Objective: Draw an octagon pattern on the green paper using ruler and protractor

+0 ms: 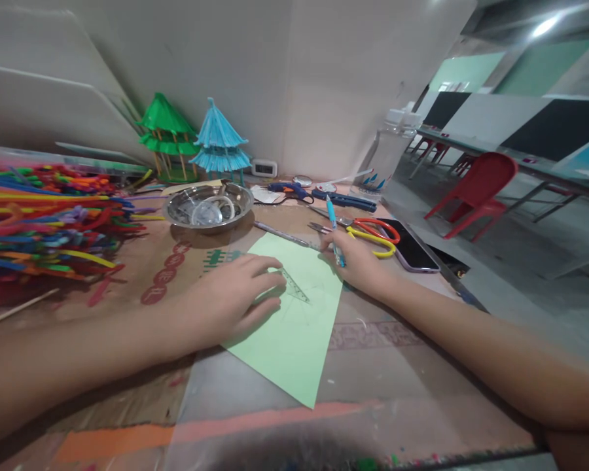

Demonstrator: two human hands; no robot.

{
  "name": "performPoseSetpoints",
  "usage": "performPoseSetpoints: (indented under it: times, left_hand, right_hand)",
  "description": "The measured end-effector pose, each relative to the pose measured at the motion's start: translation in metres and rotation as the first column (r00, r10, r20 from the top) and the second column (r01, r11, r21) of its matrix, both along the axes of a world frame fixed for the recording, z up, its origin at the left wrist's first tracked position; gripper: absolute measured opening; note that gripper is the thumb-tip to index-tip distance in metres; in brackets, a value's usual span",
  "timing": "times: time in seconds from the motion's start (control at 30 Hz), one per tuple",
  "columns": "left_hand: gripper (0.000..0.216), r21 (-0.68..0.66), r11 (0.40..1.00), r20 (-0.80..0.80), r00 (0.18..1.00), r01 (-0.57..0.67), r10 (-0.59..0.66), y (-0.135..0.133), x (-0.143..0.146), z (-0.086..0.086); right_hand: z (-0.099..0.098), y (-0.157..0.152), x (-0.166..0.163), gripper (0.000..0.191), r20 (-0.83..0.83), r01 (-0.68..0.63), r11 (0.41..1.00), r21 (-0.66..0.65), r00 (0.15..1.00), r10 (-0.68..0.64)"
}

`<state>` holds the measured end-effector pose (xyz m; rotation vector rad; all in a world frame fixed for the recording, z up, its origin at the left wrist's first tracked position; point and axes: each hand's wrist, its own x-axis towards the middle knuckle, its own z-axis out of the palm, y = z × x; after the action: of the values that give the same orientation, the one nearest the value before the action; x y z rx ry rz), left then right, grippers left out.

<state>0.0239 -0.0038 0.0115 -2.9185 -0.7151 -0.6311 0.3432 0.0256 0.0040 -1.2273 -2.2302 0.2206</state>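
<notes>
A light green sheet of paper point(299, 327) lies on the table in front of me. My left hand point(230, 297) rests on its left part, fingers spread flat, pressing a small clear triangle ruler point(294, 288) onto the sheet. My right hand point(358, 261) sits at the sheet's right edge, closed around a light blue pen point(332, 226) that points up and away, its tip down near the paper.
A heap of coloured pipe cleaners point(44, 216) fills the left. Behind the sheet: a steel bowl point(209, 208), a metal ruler point(282, 234), green point(167, 137) and blue point(220, 144) paper pagodas, a glue gun point(289, 191). Scissors point(373, 234), a phone point(412, 252) and a bottle point(390, 157) lie right.
</notes>
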Motion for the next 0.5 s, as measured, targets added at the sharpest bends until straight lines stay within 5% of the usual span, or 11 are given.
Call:
performPoseSetpoints:
  times: [0.37,0.5]
  left_hand:
    - [0.022,-0.094,0.993,-0.042,0.996,0.069,-0.073,-0.0102,0.0038,0.001]
    - [0.023,-0.067,0.998,-0.042,0.999,-0.019,0.016,-0.0025,-0.0003,0.0015]
  right_hand:
    - [-0.0065,0.0048,0.0025,0.023,-0.011,-0.026,1.0,-0.007,1.0,0.026]
    - [-0.0081,0.005,0.0031,0.026,-0.015,-0.027,1.0,-0.007,1.0,0.027]
